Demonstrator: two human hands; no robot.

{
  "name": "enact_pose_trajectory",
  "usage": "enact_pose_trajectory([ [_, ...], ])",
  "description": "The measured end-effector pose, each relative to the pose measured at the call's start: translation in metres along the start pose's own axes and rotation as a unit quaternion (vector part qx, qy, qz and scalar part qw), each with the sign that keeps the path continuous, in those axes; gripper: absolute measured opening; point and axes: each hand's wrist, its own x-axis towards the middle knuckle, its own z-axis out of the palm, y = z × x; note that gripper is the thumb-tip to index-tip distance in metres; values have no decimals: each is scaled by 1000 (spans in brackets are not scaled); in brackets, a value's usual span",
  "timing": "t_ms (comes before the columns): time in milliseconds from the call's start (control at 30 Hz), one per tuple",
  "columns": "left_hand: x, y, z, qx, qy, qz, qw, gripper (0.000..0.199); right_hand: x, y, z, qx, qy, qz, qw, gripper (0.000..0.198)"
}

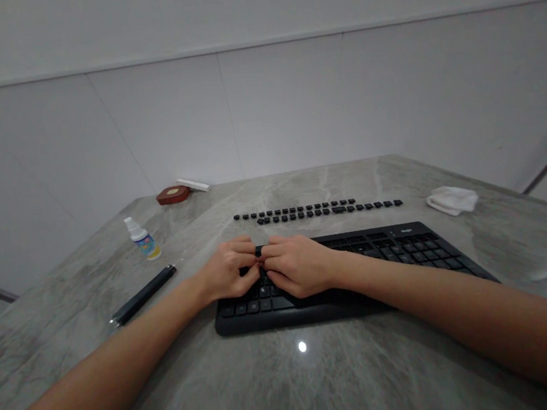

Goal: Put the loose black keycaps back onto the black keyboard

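A black keyboard [358, 308] lies on the marbled table, and both hands meet above its left part. My left hand [231, 264] has its fingers bent and pinched together at the upper left keys. Fingertip to fingertip with it, my right hand [296, 266] is also closed, resting over the keys from the right. Whatever sits between the fingertips is too small and covered to make out. Behind the keyboard, loose black keycaps [325, 211] are laid out in two rows. The hands hide much of the keyboard's left half.
Left of the keyboard lie a long dark tool [144, 294] and a small white bottle [144, 241] with a colourful label. A brown case [173, 195] and a white strip [193, 184] are at the back left. A folded white cloth [452, 199] lies at the right.
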Motion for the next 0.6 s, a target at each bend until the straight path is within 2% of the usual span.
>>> enact_pose_trajectory([
  [67, 0, -1, 2, -17, 15, -28, 999, 37, 1, -1, 2, 1, 12, 4, 1000, 22],
  [200, -3, -13, 3, -113, 70, -165, 977, 34, -1, 2, 9, 62, 69, 38, 995, 19],
  [333, -8, -32, 7, -140, 152, -345, 916, 32, -1, 6, 14, 82, 112, 123, 983, 17],
  [433, -11, -52, 10, -104, 172, -456, 867, 32, 0, 8, 16, 86, 122, 188, 971, 17],
  [467, -12, -60, 11, -86, 157, -461, 869, 33, 1, 8, 17, 88, 123, 199, 968, 17],
  [533, -10, -75, 12, -14, 115, -417, 901, 35, 2, 8, 17, 88, 122, 207, 967, 16],
  [600, -4, -88, 13, 23, 107, -379, 919, 30, 2, 7, 16, 87, 116, 203, 968, 16],
])
